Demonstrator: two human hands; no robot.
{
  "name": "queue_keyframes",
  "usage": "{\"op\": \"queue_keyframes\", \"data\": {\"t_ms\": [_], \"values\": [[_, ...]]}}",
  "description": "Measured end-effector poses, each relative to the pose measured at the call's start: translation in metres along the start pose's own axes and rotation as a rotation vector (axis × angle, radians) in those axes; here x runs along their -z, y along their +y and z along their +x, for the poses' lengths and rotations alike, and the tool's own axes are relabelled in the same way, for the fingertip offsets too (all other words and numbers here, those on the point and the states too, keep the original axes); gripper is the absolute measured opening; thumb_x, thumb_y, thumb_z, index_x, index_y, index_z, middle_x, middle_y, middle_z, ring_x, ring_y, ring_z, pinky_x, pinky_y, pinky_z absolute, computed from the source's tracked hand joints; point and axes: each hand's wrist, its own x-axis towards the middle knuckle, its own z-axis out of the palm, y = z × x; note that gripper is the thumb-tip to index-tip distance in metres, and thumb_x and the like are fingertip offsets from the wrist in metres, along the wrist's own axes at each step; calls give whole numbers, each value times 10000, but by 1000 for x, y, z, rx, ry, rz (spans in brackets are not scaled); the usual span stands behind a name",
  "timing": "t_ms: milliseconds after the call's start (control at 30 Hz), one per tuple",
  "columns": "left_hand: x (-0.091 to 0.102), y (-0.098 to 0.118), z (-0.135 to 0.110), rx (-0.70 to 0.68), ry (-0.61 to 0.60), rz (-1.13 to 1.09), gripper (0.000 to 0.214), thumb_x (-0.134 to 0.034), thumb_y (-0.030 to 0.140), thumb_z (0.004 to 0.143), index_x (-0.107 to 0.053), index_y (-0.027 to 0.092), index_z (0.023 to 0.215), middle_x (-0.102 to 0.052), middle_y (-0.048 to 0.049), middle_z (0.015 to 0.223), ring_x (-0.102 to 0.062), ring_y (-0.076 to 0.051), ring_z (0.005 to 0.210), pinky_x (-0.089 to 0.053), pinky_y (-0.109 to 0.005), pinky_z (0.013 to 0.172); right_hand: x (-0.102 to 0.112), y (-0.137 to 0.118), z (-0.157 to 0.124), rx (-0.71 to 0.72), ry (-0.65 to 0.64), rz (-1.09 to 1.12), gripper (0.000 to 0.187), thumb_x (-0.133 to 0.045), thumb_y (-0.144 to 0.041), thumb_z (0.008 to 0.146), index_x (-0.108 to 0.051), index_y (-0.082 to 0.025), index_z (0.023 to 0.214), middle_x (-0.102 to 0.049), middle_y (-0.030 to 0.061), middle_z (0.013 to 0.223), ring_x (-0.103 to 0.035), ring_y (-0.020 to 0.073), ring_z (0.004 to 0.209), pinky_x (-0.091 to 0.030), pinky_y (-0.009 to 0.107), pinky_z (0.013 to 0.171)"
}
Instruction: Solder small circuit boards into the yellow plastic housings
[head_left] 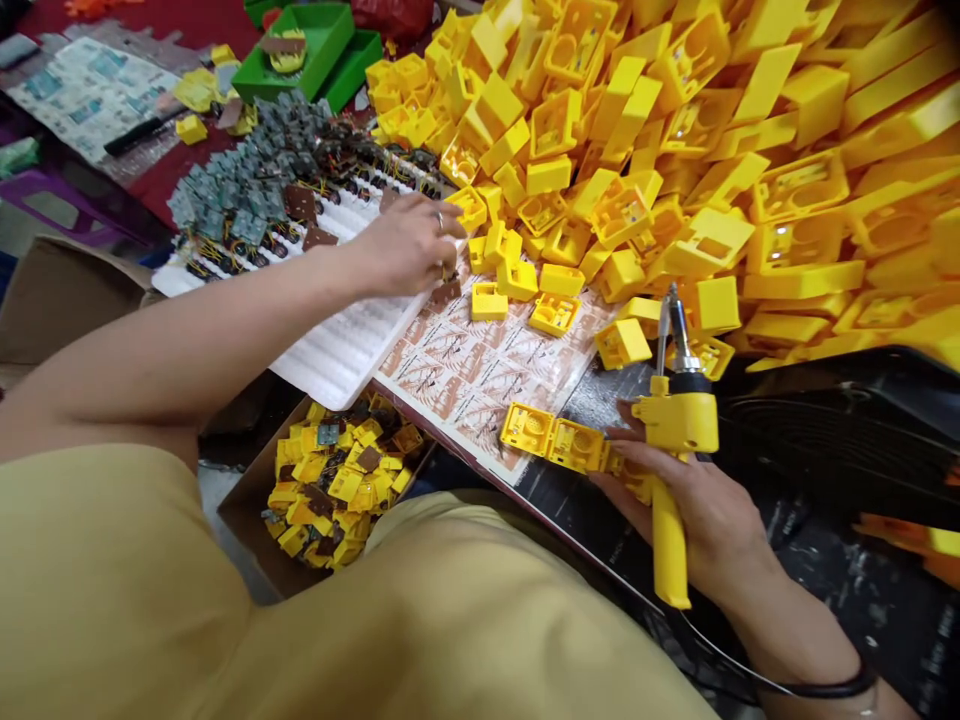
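Note:
My right hand [716, 510] grips a yellow soldering gun [679, 425] with its metal tip pointing up and away. Fingers of the same hand also touch the end of a short row of open yellow plastic cases [551, 435] by the table edge. Over the corner of a white ribbed foam sheet [322, 345], my left hand [420, 245] has its fingers curled beside a loose yellow case [469, 208]. A small brown board [446, 292] lies just under those fingertips. What the left fingers hold, if anything, is hidden.
A large heap of yellow cases [622, 120] covers the back right. Grey wired parts [232, 190] crowd the foam sheet. Below the table edge, a cardboard box [247, 530] holds yellow pieces. Green trays [300, 50] sit at the back; a black fan-like object [847, 420] stands right.

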Motion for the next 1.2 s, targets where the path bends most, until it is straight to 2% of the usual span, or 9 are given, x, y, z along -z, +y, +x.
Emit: {"op": "queue_keyframes", "data": {"t_ms": [133,233,367,500,633,767,833,1000,1200], "values": [[33,-1,17,188,373,-452,274,-482,324,954,-670,125,962,-727,-62,1015,-624,-126,854,-544,-405,876,8,-4,5,-27,65,-64,339,-707,-213,849,-567,-243,1157,-712,42,1039,-701,213,978,-602,318,775],[45,14,18,64,536,-788,207,-583,287,908,-654,135,1029,-719,-23,896,-657,-127,796,-546,-367,811,14,-10,11,-47,130,-91,348,-724,-215,840,-572,-222,1152,-715,69,1070,-713,212,935,-603,307,745],[18,58,5,0,128,-808,215,-542,300,933,-696,154,895,-657,15,609,-665,-122,629,-552,-389,806,12,-25,21,-127,184,70,482,-774,-196,789,-533,-224,1205,-674,106,1207,-678,233,1070,-599,343,865],[-23,103,-16,15,-367,-1306,253,-558,374,923,-664,157,850,-517,62,463,-551,-87,455,-522,-276,606,3,-38,29,-208,197,274,608,-828,-221,733,-484,-255,1234,-621,104,1307,-618,244,1189,-560,363,972],[-41,128,-33,91,-518,-1779,305,-689,454,830,-634,155,843,-401,106,422,-496,-77,401,-463,-218,495,-6,-47,33,-247,172,481,642,-838,-237,723,-449,-279,1233,-587,98,1359,-577,250,1244,-532,391,1032],[-45,137,-44,59,-540,-1783,379,-643,528,838,-620,149,846,-441,97,425,-530,-88,405,-463,-216,506,-10,-56,35,-338,365,606,437,-757,-161,796,-497,-285,1125,-721,0,1057,-714,188,962,-615,306,854],[-45,137,-49,37,-447,-1502,360,-575,500,881,-638,147,849,-538,54,482,-587,-104,486,-474,-219,551,-10,-59,36,-392,431,604,380,-722,-136,819,-510,-282,1098,-721,-36,912,-728,148,807,-620,227,715],[-45,137,-55,-21,244,-870,282,-668,353,822,-700,169,1033,-706,-91,1128,-631,-219,1116,-483,-337,980,-8,-62,38,-442,439,632,389,-734,-116,798,-521,-283,1079,-706,-46,851,-719,115,741,-590,157,633],[-62,165,-45,-11,161,-1451,235,-733,358,789,-715,157,910,-729,-48,935,-670,-141,882,-524,-250,816,-10,-71,34,-418,375,629,384,-714,-137,819,-499,-283,1102,-706,-34,854,-717,132,748,-602,218,686]]}}
